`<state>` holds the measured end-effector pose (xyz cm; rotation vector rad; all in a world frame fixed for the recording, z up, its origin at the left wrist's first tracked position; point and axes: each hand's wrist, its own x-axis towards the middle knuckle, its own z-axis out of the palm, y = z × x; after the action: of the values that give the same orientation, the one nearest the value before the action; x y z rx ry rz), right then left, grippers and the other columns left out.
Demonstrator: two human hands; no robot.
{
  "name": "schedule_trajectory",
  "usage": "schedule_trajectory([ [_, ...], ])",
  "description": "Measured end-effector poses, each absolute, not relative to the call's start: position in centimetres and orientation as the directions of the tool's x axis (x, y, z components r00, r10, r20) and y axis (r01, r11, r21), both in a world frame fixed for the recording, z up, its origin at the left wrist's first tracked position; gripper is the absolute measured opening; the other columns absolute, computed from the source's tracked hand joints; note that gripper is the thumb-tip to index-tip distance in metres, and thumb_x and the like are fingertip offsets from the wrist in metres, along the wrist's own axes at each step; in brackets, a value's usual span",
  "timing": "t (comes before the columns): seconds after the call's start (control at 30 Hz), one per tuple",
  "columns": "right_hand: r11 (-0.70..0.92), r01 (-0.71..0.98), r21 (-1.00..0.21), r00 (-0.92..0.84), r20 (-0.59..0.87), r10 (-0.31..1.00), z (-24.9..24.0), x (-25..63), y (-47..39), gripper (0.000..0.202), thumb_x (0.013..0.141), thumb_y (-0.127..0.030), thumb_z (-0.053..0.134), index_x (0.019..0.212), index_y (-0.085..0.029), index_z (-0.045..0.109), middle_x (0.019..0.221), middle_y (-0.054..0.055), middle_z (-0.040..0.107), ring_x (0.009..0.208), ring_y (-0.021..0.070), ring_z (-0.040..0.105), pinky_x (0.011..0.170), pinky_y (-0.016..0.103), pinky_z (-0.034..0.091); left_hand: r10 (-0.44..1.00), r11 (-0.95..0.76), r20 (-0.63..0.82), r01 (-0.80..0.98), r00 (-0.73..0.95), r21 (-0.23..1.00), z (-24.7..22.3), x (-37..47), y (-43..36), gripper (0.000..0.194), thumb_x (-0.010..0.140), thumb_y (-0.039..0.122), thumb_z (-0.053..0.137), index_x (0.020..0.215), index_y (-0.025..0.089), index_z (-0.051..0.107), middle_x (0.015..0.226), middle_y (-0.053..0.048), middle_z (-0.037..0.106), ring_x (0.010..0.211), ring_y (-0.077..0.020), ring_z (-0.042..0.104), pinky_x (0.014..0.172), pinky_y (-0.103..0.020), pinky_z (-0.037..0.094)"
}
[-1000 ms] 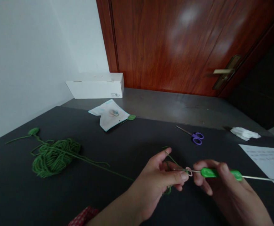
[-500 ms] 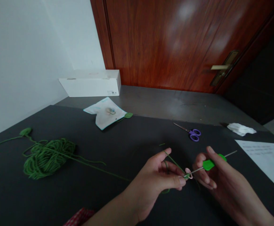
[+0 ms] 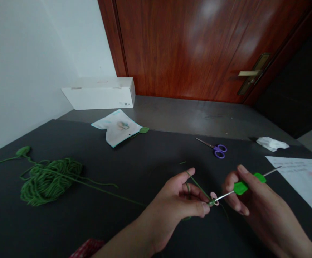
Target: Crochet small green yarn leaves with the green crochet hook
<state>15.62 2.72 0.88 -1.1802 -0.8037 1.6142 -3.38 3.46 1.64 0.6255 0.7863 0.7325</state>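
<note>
My left hand [image 3: 181, 202] pinches a small green crocheted piece [image 3: 211, 202] between thumb and fingers, and green yarn [image 3: 199, 185] runs taut from its raised index finger down to that piece. A pink ring-like marker [image 3: 214, 197] hangs at the piece's right side. In my right hand [image 3: 255, 200] is a crochet hook with a green grip [image 3: 241, 187], its metal tip touching the crocheted piece beside the marker. A green yarn skein [image 3: 51, 181] lies at the left, with a strand leading toward my left hand.
Purple scissors [image 3: 219, 151] lie beyond my hands. White tissue [image 3: 272, 143] and a printed sheet [image 3: 303, 179] are at the right. Farther back are a white packet [image 3: 118, 130], a green leaf shape [image 3: 144, 130] and a long white box [image 3: 102, 98].
My right hand has shifted slightly right, and the hook's shaft sits at a slightly different tilt, its tip still at the piece. The whole view has moved a little.
</note>
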Motion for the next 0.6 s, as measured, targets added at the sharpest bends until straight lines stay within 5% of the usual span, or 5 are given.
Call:
schedule_trajectory([
  [0.6,-0.436,-0.413,-0.8,-0.082,-0.444,0.892,0.94,15.31,3.02,0.037,0.084,-0.048,0.058,0.065,-0.017,0.066,0.043,-0.001,0.05,0.042,0.0081,0.036,0.041,0.019,0.03,0.765,0.603,-0.405,-0.333,0.501,0.725,1.67,-3.47,3.5,0.093,0.059,0.004,0.08,0.14,0.008,0.033,0.08,-0.001,0.063,0.072,-0.0131,0.058,0.067,-0.028,0.043],
])
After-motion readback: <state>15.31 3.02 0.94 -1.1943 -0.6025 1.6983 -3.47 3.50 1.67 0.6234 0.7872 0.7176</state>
